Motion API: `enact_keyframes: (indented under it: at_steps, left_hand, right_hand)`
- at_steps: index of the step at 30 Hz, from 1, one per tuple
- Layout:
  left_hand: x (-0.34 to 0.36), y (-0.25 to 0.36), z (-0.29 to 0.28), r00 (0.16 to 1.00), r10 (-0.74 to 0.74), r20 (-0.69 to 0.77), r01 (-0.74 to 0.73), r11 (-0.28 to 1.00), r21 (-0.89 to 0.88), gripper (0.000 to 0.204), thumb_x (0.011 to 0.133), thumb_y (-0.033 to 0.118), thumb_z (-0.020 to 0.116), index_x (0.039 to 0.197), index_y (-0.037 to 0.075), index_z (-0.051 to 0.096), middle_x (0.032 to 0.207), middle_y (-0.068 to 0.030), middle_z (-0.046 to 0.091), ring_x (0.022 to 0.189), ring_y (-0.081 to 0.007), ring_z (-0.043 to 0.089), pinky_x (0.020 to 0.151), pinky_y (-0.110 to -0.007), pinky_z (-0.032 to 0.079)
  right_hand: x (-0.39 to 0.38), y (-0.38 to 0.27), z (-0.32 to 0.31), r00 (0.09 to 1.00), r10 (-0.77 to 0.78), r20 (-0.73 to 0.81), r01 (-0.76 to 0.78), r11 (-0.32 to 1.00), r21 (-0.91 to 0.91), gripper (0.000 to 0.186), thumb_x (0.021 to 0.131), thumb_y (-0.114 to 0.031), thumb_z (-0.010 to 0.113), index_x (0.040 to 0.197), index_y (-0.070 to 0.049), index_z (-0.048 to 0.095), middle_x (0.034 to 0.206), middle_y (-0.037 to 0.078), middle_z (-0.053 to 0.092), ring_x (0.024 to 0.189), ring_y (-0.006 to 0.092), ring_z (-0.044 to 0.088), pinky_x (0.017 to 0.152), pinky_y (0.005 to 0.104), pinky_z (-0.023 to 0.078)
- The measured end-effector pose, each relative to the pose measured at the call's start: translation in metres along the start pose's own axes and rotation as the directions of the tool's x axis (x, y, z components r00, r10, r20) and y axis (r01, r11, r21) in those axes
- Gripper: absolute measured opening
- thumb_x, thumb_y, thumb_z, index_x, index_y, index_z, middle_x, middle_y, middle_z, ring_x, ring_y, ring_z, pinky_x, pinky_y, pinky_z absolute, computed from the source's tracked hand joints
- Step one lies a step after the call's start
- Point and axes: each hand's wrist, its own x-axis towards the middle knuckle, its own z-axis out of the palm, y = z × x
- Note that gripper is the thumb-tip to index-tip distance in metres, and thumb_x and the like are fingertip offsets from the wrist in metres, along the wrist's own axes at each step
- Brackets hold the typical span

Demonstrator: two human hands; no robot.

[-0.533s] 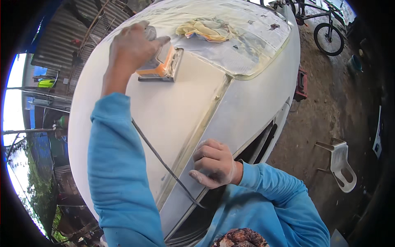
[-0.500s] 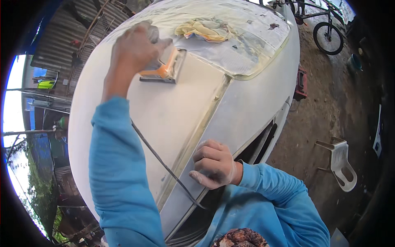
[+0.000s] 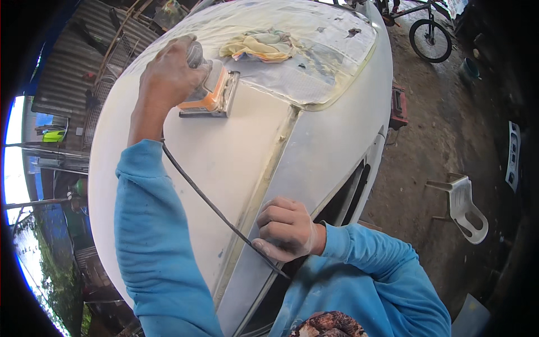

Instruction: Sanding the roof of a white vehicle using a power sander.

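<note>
My left hand (image 3: 171, 76) is wrapped round the grip of an orange and grey electric sander (image 3: 210, 95), whose rectangular pad lies on the whitish car roof (image 3: 219, 157). From beneath my left wrist, a dark power cord (image 3: 205, 203) runs across the roof toward my body. Its lower part passes just under the thumb of my right hand (image 3: 287, 229). That hand is curled into a loose fist over the roof's near right edge, and I see nothing in it. Pale dust coats its fingers. Just beyond the sander lies a crumpled yellowish cloth (image 3: 261, 46).
Thin covering sheet (image 3: 314, 70) lies over the far glass. Right of the car are a red box (image 3: 398, 106), a bicycle (image 3: 430, 40), a teal bucket (image 3: 469, 68) and a white plastic chair (image 3: 465, 205). Corrugated metal sheeting (image 3: 62, 73) stands at the left.
The view has shifted slightly, so the car and yard appear moved left. My left hand still holds the sander against the roof near the cloth. My right hand stays curled by the roof edge.
</note>
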Motion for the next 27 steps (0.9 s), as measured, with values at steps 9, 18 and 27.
enact_keyframes:
  at_steps: [9,18,27]
  left_hand:
    - [-0.038,0.059,-0.001,0.937,0.338,-0.083,-0.348,0.908,-0.233,0.064,0.08,0.031,0.075,0.14,0.013,0.059,0.139,-0.0126,0.064,0.124,-0.0352,0.062,0.105,-0.043,0.049]
    - [-0.006,0.027,-0.018,0.996,-0.037,0.085,0.043,0.997,-0.068,0.064,0.084,0.031,0.074,0.143,0.013,0.058,0.148,-0.0087,0.058,0.129,-0.0332,0.06,0.108,-0.043,0.048]
    - [-0.046,0.034,-0.023,0.991,0.129,0.046,-0.117,0.971,-0.211,0.065,0.078,0.028,0.077,0.139,0.012,0.061,0.141,-0.0119,0.062,0.127,-0.0327,0.061,0.108,-0.042,0.048]
  right_hand:
    - [-0.001,-0.002,-0.002,0.999,0.04,0.019,-0.04,0.999,0.008,0.021,0.082,-0.007,0.077,0.075,-0.007,0.057,0.08,0.008,0.056,0.069,0.0283,0.054,0.058,0.0388,0.044]
    - [0.002,-0.006,-0.003,1.0,0.028,0.012,-0.028,1.0,-0.01,0.021,0.083,-0.007,0.076,0.075,-0.006,0.057,0.081,0.01,0.053,0.072,0.0298,0.053,0.06,0.0408,0.045]
    - [0.011,0.006,-0.03,0.973,0.071,0.22,-0.012,0.966,-0.258,0.022,0.082,-0.016,0.076,0.096,-0.007,0.062,0.1,0.012,0.06,0.095,0.0329,0.059,0.085,0.0455,0.048]
